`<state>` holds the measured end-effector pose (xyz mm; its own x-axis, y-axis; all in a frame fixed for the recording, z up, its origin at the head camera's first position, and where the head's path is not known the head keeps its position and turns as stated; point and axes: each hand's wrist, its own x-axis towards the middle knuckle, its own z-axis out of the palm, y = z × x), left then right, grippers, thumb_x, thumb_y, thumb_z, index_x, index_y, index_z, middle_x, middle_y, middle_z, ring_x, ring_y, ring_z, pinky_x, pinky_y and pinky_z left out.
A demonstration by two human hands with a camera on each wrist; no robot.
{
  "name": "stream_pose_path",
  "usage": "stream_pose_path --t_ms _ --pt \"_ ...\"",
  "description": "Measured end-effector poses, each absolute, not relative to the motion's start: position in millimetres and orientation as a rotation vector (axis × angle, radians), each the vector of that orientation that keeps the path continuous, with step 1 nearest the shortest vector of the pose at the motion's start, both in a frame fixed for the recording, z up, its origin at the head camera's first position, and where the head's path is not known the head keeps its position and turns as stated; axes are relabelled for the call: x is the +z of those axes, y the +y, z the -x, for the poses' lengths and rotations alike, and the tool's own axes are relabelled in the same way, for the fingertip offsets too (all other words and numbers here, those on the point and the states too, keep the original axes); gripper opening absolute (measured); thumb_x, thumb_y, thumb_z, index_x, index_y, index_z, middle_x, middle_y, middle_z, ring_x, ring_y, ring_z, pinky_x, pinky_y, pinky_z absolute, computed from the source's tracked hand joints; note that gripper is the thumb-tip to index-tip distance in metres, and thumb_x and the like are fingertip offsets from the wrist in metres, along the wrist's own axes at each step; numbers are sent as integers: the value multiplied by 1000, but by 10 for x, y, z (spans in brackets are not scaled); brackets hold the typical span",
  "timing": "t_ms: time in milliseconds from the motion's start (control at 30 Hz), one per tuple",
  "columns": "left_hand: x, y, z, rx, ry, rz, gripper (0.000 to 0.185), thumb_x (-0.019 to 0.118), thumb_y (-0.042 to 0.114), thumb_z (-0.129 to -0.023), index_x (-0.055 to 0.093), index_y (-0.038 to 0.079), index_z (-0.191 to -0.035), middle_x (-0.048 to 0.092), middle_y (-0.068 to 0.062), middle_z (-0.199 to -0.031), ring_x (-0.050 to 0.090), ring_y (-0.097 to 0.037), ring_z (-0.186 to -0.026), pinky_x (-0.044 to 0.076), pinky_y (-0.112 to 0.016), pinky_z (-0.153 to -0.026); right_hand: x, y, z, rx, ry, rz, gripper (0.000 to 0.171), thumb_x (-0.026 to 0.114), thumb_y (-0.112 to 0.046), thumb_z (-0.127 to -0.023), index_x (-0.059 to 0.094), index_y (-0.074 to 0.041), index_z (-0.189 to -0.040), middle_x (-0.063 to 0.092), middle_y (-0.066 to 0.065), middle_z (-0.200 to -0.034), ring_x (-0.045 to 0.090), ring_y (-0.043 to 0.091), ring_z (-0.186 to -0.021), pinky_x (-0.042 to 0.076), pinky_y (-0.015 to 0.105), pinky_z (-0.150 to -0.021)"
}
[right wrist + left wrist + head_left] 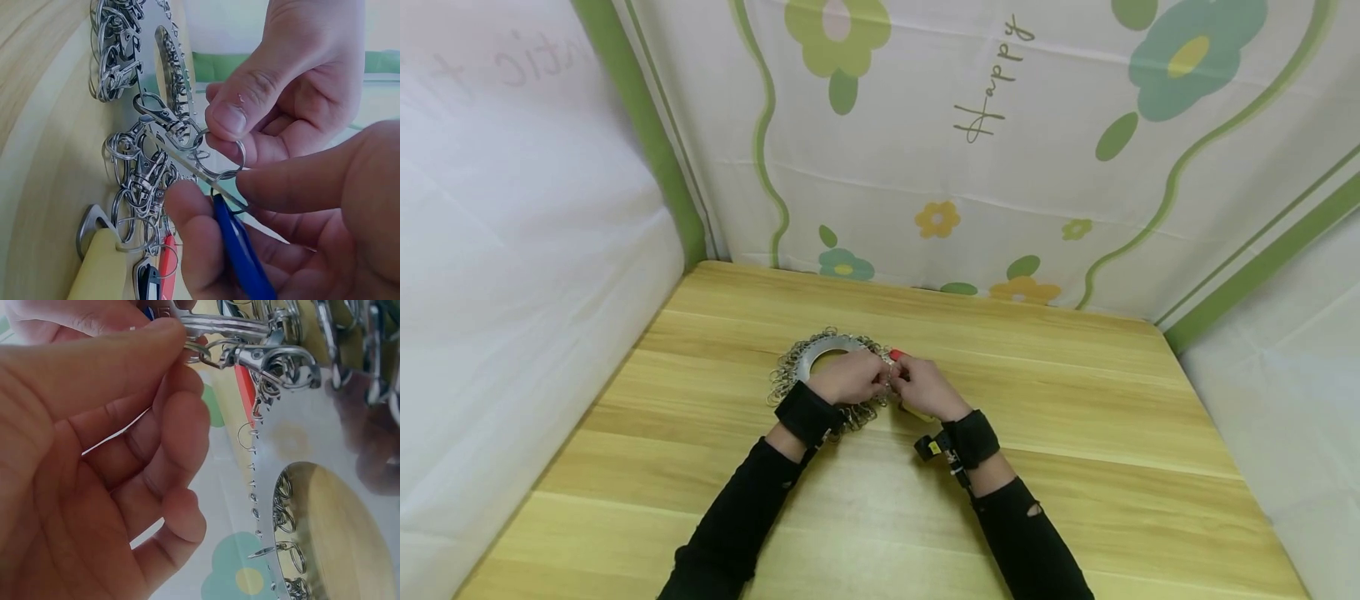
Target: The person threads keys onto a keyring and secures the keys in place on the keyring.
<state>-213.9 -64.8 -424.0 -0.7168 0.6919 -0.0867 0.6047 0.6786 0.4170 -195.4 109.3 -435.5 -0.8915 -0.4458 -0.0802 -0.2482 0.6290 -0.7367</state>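
A flat metal ring plate [807,357] lies on the table, with many swivel clasps and split rings hooked along its edge. My left hand [853,379] is over its right side. There its thumb and finger pinch a split ring [240,153] joined to a swivel clasp [159,114]. Close by on the right, my right hand [927,388] pinches a silver key [228,326] at its head. A blue key tag [240,250] hangs from the key on a small ring, against the right fingers. The key's blade crosses beside the clasp; whether the split ring passes through the key is unclear.
A red tag [169,265] and a yellow piece [97,269] with a metal end lie beside the plate among other clasps. The wooden table [1075,433] is bordered by white cloth walls [880,167] with printed flowers at the back and sides.
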Motion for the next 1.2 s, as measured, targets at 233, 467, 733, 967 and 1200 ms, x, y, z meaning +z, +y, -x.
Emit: stream_pose_path --t_ms 233,467,733,967,1200 --pt "-4217 -653 2134 565 2659 -1050 27 55 5 -93 49 15 -68 35 3 -61 32 -10 -53 30 -24 -57 -4373 1096 1967 -1147 2614 581 10 51 -7 -97 57 -5 -89 62 13 -80 48 15 -54 39 28 -52" --pt "-4215 -657 2128 592 2660 -1037 31 55 9 -94 47 16 -65 36 4 -59 34 -9 -50 30 -22 -55 -4401 1106 1978 -1196 2581 579 9 50 -2 -96 57 -5 -90 65 14 -84 61 23 -64 44 29 -54" --pt "-4208 -625 2110 502 2684 -1025 32 56 16 -95 46 17 -65 34 5 -58 34 -7 -49 30 -22 -54 -4393 1116 1966 -1140 2614 623 8 51 -2 -94 58 -3 -90 64 13 -82 54 16 -58 41 27 -54" --pt "-4219 -603 2092 467 2706 -968 37 57 18 -95 43 17 -61 31 4 -56 33 -8 -48 28 -22 -52 -4383 1114 1954 -1117 2613 628 8 51 -1 -94 58 -1 -89 62 14 -79 46 13 -53 37 25 -52" --pt "-4228 -597 2088 447 2743 -959 32 58 17 -94 49 17 -63 37 4 -57 35 -8 -49 30 -22 -53 -4359 1091 1945 -1109 2594 588 8 54 -4 -95 58 -5 -89 64 12 -78 50 14 -53 38 26 -51"
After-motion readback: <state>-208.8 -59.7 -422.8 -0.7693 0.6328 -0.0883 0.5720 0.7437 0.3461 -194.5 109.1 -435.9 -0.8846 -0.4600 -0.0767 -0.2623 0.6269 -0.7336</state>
